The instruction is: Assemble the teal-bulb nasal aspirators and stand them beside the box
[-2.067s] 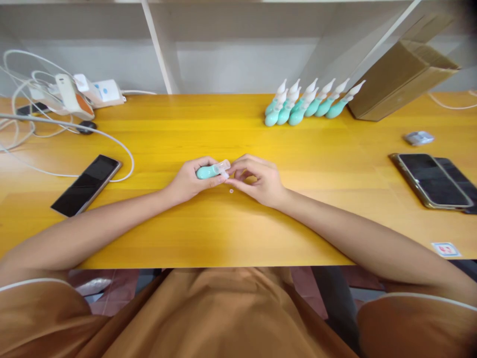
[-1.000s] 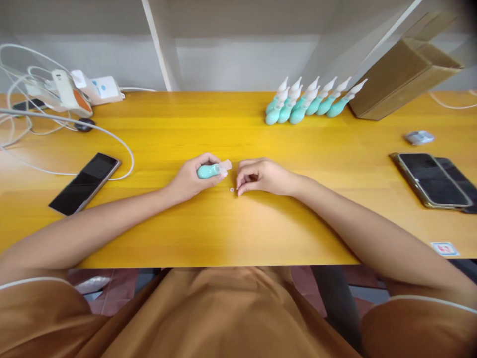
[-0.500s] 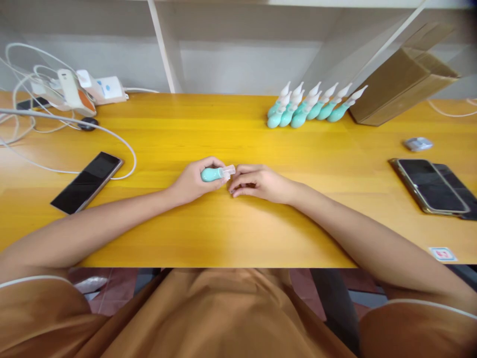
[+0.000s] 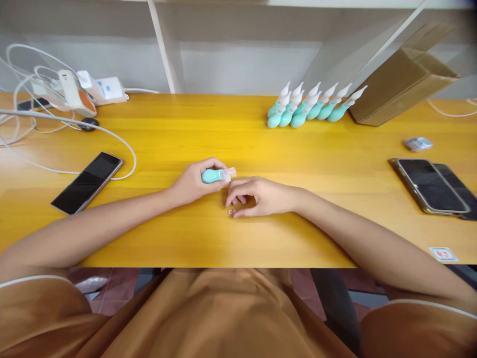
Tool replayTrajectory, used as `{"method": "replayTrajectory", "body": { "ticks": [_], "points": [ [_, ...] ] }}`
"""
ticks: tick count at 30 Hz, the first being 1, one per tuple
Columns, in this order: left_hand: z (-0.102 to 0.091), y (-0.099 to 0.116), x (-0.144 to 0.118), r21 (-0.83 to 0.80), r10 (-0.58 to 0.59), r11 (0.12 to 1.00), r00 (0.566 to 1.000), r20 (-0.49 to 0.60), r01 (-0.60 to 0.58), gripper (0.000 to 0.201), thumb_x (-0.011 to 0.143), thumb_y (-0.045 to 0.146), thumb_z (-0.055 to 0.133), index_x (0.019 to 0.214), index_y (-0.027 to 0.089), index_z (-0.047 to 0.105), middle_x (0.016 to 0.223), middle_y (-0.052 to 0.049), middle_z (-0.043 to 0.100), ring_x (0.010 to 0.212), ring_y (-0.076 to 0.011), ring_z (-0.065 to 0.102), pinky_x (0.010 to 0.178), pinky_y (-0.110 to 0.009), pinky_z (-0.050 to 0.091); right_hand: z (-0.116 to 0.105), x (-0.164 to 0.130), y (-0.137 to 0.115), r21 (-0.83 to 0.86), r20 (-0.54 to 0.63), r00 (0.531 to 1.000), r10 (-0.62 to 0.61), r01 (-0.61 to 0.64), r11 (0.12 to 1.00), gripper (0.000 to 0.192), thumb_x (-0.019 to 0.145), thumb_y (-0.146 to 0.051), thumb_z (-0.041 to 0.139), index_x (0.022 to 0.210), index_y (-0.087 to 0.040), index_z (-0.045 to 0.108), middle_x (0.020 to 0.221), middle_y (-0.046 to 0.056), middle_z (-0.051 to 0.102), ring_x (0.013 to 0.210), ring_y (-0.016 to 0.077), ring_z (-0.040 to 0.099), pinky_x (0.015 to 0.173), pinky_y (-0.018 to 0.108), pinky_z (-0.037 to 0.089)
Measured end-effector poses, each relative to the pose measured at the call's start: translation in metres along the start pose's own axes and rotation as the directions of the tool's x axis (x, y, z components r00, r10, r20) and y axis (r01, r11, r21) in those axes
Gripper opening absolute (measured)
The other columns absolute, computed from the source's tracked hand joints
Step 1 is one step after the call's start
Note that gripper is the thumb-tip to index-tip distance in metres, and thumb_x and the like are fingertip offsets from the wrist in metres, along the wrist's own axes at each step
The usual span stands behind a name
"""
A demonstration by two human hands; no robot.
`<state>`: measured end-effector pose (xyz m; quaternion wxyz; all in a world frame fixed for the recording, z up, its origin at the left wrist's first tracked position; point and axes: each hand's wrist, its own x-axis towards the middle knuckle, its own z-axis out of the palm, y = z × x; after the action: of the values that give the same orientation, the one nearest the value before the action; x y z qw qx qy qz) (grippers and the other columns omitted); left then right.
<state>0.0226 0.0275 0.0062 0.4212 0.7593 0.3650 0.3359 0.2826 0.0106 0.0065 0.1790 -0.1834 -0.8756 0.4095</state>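
Note:
My left hand [image 4: 194, 180] is closed around a teal bulb nasal aspirator [image 4: 212, 175], which lies tilted with its clear neck pointing right. A translucent piece sits at the end of that neck, close to the left fingertips. Just to the right, my right hand [image 4: 263, 196] is low over the table with curled fingers, thumb and forefinger apart. By the thumb tip is a tiny pale ring-like part [image 4: 230, 212], which looks to rest on the tabletop; whether the thumb touches it is unclear. Several teal bulb aspirators with white tips [image 4: 305, 109] stand grouped at the back right.
A cardboard box [image 4: 395, 84] leans at the back right. Phones [image 4: 432, 186], a small clear packet [image 4: 418, 144] and a sticker [image 4: 442, 254] lie on the right. At left are a phone [image 4: 87, 183], white cables and chargers [image 4: 110, 89] on the wooden table [image 4: 179, 233].
My right hand has moved toward me, away from the aspirator's neck, and its fingers have spread. The small ring-like part now shows by its thumb. My left hand has hardly moved.

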Motion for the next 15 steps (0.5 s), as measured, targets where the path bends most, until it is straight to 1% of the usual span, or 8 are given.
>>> {"method": "replayTrajectory", "body": {
  "ticks": [3, 5, 8, 10, 12, 13, 14, 15],
  "points": [
    [0.000, 0.000, 0.000, -0.001, 0.002, 1.000, 1.000, -0.006, -0.002, 0.036, 0.089, 0.050, 0.083, 0.107, 0.020, 0.075, 0.108, -0.006, 0.082, 0.097, -0.0214, 0.074, 0.091, -0.033, 0.059, -0.009, -0.001, 0.003, 0.094, 0.016, 0.999, 0.039, -0.040, 0.995, 0.030, 0.095, -0.040, 0.090, 0.115, -0.019, 0.082, 0.102, 0.005, 0.075, 0.083, 0.0138, 0.068, 0.078, 0.028, 0.058],
    [0.001, 0.000, 0.000, -0.001, -0.001, 1.000, 1.000, -0.013, 0.001, 0.037, 0.089, 0.051, 0.083, 0.107, 0.020, 0.075, 0.108, -0.006, 0.082, 0.097, -0.0217, 0.074, 0.091, -0.033, 0.059, -0.014, -0.001, 0.004, 0.168, 0.009, 0.995, 0.103, -0.103, 0.980, 0.031, 0.097, -0.043, 0.087, 0.113, -0.018, 0.081, 0.099, 0.005, 0.075, 0.083, 0.0139, 0.068, 0.077, 0.029, 0.057],
    [0.002, 0.001, 0.000, 0.025, 0.002, 1.000, 1.000, -0.015, -0.002, 0.035, 0.088, 0.049, 0.082, 0.107, 0.020, 0.075, 0.106, -0.005, 0.082, 0.093, -0.0208, 0.074, 0.087, -0.032, 0.059, -0.017, 0.000, 0.010, 0.330, -0.074, 0.970, 0.231, -0.194, 0.924, 0.035, 0.101, -0.050, 0.081, 0.109, -0.017, 0.075, 0.090, 0.002, 0.072, 0.077, 0.0129, 0.065, 0.072, 0.028, 0.055],
    [0.002, 0.001, -0.001, 0.044, 0.010, 0.999, 1.000, -0.013, -0.010, 0.033, 0.088, 0.047, 0.081, 0.107, 0.021, 0.075, 0.103, -0.004, 0.081, 0.091, -0.0201, 0.073, 0.084, -0.031, 0.058, -0.013, 0.002, 0.015, 0.408, -0.168, 0.944, 0.285, -0.196, 0.892, 0.039, 0.101, -0.054, 0.080, 0.111, -0.018, 0.070, 0.084, -0.001, 0.067, 0.072, 0.0119, 0.061, 0.066, 0.026, 0.052],
    [0.003, 0.001, -0.001, 0.051, 0.018, 0.999, 1.000, -0.012, -0.017, 0.031, 0.088, 0.045, 0.081, 0.106, 0.021, 0.076, 0.102, -0.004, 0.081, 0.090, -0.0197, 0.072, 0.083, -0.031, 0.057, -0.009, 0.004, 0.019, 0.406, -0.243, 0.928, 0.281, -0.165, 0.899, 0.042, 0.097, -0.053, 0.084, 0.114, -0.020, 0.066, 0.081, -0.004, 0.063, 0.068, 0.0108, 0.056, 0.061, 0.024, 0.047],
    [0.003, 0.001, -0.001, 0.052, 0.018, 0.998, 1.000, -0.014, -0.017, 0.030, 0.089, 0.045, 0.081, 0.105, 0.020, 0.076, 0.102, -0.004, 0.081, 0.090, -0.0196, 0.072, 0.084, -0.030, 0.056, -0.008, 0.004, 0.020, 0.384, -0.256, 0.929, 0.268, -0.157, 0.910, 0.042, 0.096, -0.052, 0.086, 0.114, -0.020, 0.064, 0.080, -0.005, 0.061, 0.066, 0.0102, 0.054, 0.060, 0.023, 0.045],
    [0.003, 0.001, -0.001, 0.054, 0.018, 0.998, 1.000, -0.020, -0.017, 0.030, 0.089, 0.045, 0.081, 0.105, 0.020, 0.076, 0.102, -0.004, 0.081, 0.091, -0.0196, 0.072, 0.084, -0.030, 0.056, -0.008, 0.004, 0.019, 0.356, -0.240, 0.936, 0.258, -0.162, 0.920, 0.042, 0.095, -0.050, 0.087, 0.112, -0.020, 0.063, 0.080, -0.006, 0.060, 0.066, 0.0098, 0.051, 0.060, 0.023, 0.044],
    [0.003, 0.001, -0.001, 0.056, 0.015, 0.998, 1.000, -0.025, -0.013, 0.030, 0.090, 0.046, 0.081, 0.105, 0.020, 0.076, 0.102, -0.004, 0.081, 0.091, -0.0196, 0.072, 0.084, -0.031, 0.056, -0.010, 0.003, 0.017, 0.323, -0.198, 0.947, 0.253, -0.180, 0.929, 0.041, 0.093, -0.049, 0.088, 0.109, -0.021, 0.063, 0.079, -0.006, 0.059, 0.065, 0.0096, 0.050, 0.059, 0.023, 0.043]
  ]
}}
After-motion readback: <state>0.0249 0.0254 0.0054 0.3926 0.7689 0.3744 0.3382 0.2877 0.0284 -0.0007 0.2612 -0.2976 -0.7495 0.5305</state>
